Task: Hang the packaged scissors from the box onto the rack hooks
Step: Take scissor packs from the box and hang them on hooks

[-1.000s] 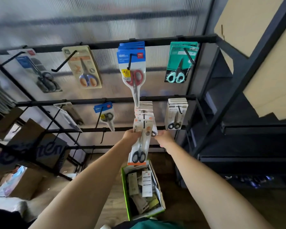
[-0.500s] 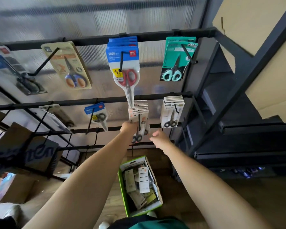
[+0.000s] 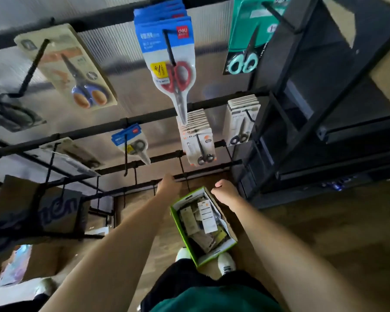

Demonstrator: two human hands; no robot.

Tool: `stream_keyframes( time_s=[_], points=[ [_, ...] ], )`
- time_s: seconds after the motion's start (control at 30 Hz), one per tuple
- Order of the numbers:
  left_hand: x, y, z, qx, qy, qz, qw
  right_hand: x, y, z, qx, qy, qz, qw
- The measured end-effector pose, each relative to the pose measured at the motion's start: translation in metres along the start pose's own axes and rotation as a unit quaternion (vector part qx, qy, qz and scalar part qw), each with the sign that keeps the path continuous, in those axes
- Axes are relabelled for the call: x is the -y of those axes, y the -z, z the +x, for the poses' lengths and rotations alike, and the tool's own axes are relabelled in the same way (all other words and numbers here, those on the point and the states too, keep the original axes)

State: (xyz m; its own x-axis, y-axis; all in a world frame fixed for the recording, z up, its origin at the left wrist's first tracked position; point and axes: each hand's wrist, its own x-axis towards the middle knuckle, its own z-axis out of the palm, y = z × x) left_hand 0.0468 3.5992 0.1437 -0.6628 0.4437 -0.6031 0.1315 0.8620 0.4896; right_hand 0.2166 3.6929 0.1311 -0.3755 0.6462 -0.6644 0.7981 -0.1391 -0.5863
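A stack of white-and-orange scissor packs (image 3: pixel 198 140) hangs on a hook of the black rack (image 3: pixel 144 124), just above both hands. My left hand (image 3: pixel 168 183) hovers below that stack near the lowest bar and holds nothing. To its right, my right hand (image 3: pixel 223 188) has loosely curled fingers and is also empty. Beneath the hands, on the floor by my feet, stands the open green box (image 3: pixel 218 252) with several more packs inside.
Other hooks carry red-handled scissors (image 3: pixel 173 70), teal ones (image 3: pixel 245 41), a blue-orange pair (image 3: pixel 77 70), a small blue pack (image 3: pixel 133 145) and a white stack (image 3: pixel 241 122). Dark shelving (image 3: pixel 324 109) rises at the right. Cardboard boxes (image 3: pixel 38 206) sit at the left.
The pack I held by both hands now hangs at the front of the white-and-orange stack. Both hands have let go and dropped toward the green box.
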Motion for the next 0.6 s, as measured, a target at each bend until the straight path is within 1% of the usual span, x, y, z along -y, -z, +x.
stream_keyframes(
  time_s=[0.07, 0.17, 0.3, 0.4, 0.5, 0.6],
  points=[
    [0.017, -0.006, 0.009, 0.04, -0.014, 0.013, 0.999, -0.01, -0.014, -0.009, 0.004, -0.029, -0.001, 1.0],
    [0.045, -0.024, 0.027, 0.092, -0.012, 0.048, 0.995, -0.034, -0.04, -0.015, 0.006, -0.059, -0.007, 0.998],
    [0.067, -0.058, 0.039, 0.155, -0.033, 0.129, 0.979, -0.077, -0.082, -0.009, -0.009, -0.113, -0.006, 0.994],
    [0.077, -0.088, 0.041, 0.179, -0.065, 0.183, 0.965, -0.09, -0.1, -0.021, -0.029, -0.144, 0.032, 0.989],
    [0.091, -0.115, 0.042, 0.213, -0.068, 0.212, 0.951, -0.106, -0.118, -0.021, -0.03, -0.165, 0.052, 0.984],
    [0.107, -0.139, 0.05, 0.238, -0.077, 0.259, 0.933, -0.133, -0.142, -0.009, -0.04, -0.196, 0.106, 0.974]
  ],
)
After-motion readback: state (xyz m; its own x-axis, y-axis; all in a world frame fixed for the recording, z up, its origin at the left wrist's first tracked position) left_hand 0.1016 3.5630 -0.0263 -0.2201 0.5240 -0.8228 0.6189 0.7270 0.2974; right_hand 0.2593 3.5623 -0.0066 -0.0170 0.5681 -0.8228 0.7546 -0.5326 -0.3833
